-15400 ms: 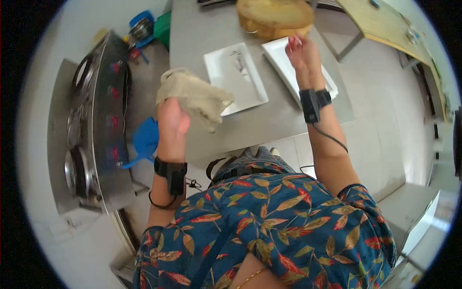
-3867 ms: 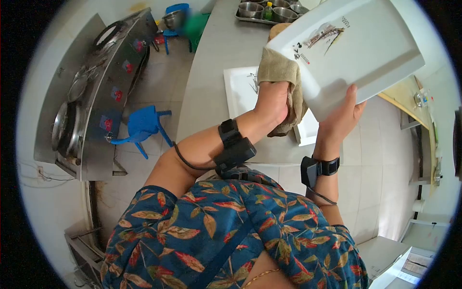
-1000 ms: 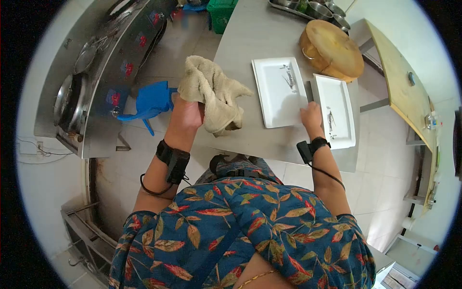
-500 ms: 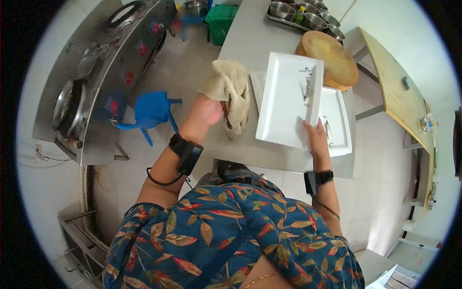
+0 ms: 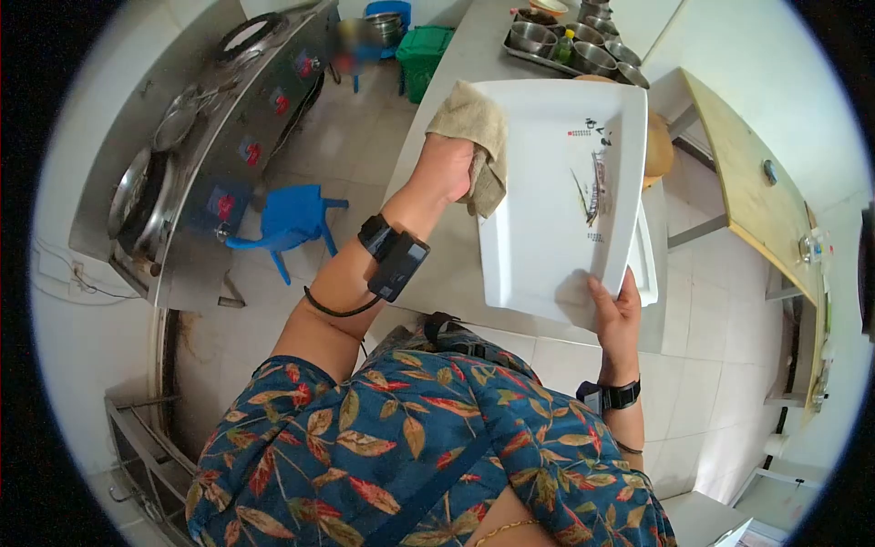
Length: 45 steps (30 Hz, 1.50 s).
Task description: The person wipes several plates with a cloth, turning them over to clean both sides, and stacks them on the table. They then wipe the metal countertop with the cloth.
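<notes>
A white rectangular plate [image 5: 538,201] with a dark printed design is raised above the table, tilted toward me. My right hand [image 5: 620,314] grips its near right corner, thumb on the upper face and fingers round the edge. In my left hand [image 5: 445,171] is a beige cloth [image 5: 478,123], bunched over the fingers and lying against the plate's left edge. The fingertips are hidden by the cloth. Beneath the raised plate, another white plate [image 5: 645,273] lies on the table, mostly covered.
The steel table [image 5: 447,100] holds a tray of several metal bowls [image 5: 533,36] at the back. A round wooden chopping block [image 5: 658,150] is partly behind the plate. To the left stand a blue stool [image 5: 290,219], a green bin [image 5: 422,59] and a stove with woks [image 5: 146,196].
The plate has come up and nearer to the camera. My left hand has brought the cloth rightward to the plate's left edge.
</notes>
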Motion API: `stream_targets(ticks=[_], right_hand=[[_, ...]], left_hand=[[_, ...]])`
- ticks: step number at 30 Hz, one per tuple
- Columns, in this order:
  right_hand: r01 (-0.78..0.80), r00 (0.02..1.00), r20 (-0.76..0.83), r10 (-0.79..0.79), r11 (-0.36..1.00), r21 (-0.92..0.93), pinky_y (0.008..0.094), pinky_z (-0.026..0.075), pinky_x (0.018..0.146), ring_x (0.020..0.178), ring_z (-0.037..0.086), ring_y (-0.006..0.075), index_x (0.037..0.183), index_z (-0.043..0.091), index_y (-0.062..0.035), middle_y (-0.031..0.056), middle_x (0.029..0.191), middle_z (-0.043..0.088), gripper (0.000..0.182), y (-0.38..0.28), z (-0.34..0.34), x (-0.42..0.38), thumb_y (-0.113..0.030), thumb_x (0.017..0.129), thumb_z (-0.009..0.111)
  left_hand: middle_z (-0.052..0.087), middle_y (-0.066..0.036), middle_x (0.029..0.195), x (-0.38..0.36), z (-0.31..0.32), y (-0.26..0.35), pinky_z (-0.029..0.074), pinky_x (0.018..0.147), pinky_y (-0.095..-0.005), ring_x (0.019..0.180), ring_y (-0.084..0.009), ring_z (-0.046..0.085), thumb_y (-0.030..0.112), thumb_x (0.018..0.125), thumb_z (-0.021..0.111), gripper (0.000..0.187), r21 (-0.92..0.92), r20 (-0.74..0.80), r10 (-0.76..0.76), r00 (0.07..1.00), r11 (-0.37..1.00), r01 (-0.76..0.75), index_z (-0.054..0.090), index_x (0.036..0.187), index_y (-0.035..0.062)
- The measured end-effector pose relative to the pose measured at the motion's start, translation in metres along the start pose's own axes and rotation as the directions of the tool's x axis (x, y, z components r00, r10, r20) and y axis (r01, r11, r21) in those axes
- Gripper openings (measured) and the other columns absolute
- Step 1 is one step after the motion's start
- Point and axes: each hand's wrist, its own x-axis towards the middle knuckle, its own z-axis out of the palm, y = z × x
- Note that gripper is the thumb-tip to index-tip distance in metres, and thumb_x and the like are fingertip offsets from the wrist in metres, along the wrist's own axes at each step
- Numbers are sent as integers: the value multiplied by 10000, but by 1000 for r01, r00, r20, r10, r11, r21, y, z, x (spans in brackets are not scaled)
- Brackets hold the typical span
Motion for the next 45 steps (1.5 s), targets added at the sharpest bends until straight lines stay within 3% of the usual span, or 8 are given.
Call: stream_targets(ticks=[12, 14, 19, 25, 36, 38, 41, 45], right_hand=[[203, 948, -254, -192, 979, 16, 248, 399, 810, 909, 504, 116, 1166, 464, 10, 61, 1027, 555, 354, -43, -4, 22, -55, 827, 544], [225, 930, -288, -228, 973, -43, 248, 399, 810, 907, 506, 118, 1159, 466, 8, 61, 1023, 552, 346, -47, -2, 26, -53, 828, 545], [341, 882, -390, -266, 930, 136, 251, 398, 810, 898, 506, 122, 1144, 464, -4, 55, 1011, 540, 320, -64, 7, 44, -77, 843, 541], [482, 784, -508, -356, 866, 136, 270, 372, 861, 972, 462, 123, 1248, 333, -27, 64, 1100, 473, 427, -61, 44, 46, -68, 860, 507], [588, 719, -563, -406, 788, 182, 294, 385, 860, 1001, 476, 161, 1240, 332, -42, 92, 1143, 472, 400, -59, 67, 47, -93, 875, 488], [533, 617, -446, -649, 761, -369, 307, 392, 870, 1031, 480, 180, 1228, 344, -38, 100, 1161, 469, 378, -63, 49, 49, -110, 881, 476], [643, 742, -482, -465, 697, 318, 338, 381, 923, 1132, 427, 191, 1288, 276, -25, 124, 1240, 417, 467, -104, -1, 53, -129, 878, 474], [576, 749, -495, -440, 802, 158, 384, 410, 907, 1089, 477, 265, 1343, 206, -28, 200, 1226, 428, 562, -128, -74, 54, -132, 868, 488]], left_hand=[[557, -14, 966, -54, 15, -65, 479, 776, -302, 898, -132, 552, 99, 858, 541, 195, 627, 122, -50, 991, 778, -38, 495, 1045, 66], [553, -20, 976, -59, 13, -63, 477, 786, -308, 911, -136, 548, 87, 853, 541, 200, 865, 318, 15, 948, 405, -297, 493, 1046, 65], [542, -25, 969, -71, 35, -70, 478, 769, -324, 901, -151, 542, 66, 844, 535, 191, 326, -45, 12, 999, 945, 4, 497, 1031, 71], [536, -7, 936, -64, 67, -50, 464, 755, -309, 867, -145, 534, 72, 844, 534, 155, -213, -84, -114, 990, 972, 94, 496, 991, 97], [546, -28, 987, -88, 91, -52, 473, 763, -323, 893, -143, 544, 61, 847, 536, 186, -112, 52, -232, 971, 965, 236, 489, 1025, 87], [543, -33, 1010, -87, 87, -42, 464, 820, -325, 954, -152, 535, 5, 842, 510, 227, -63, 36, -218, 975, 973, 220, 484, 1056, 75], [538, -38, 1032, -76, 69, -24, 455, 846, -318, 980, -154, 524, -22, 833, 501, 270, 16, 10, -169, 986, 986, 169, 478, 1088, 64], [530, -44, 1058, -60, 40, 5, 446, 849, -295, 992, -143, 507, -4, 833, 513, 317, 183, 51, -81, 995, 981, 70, 469, 1140, 62]])
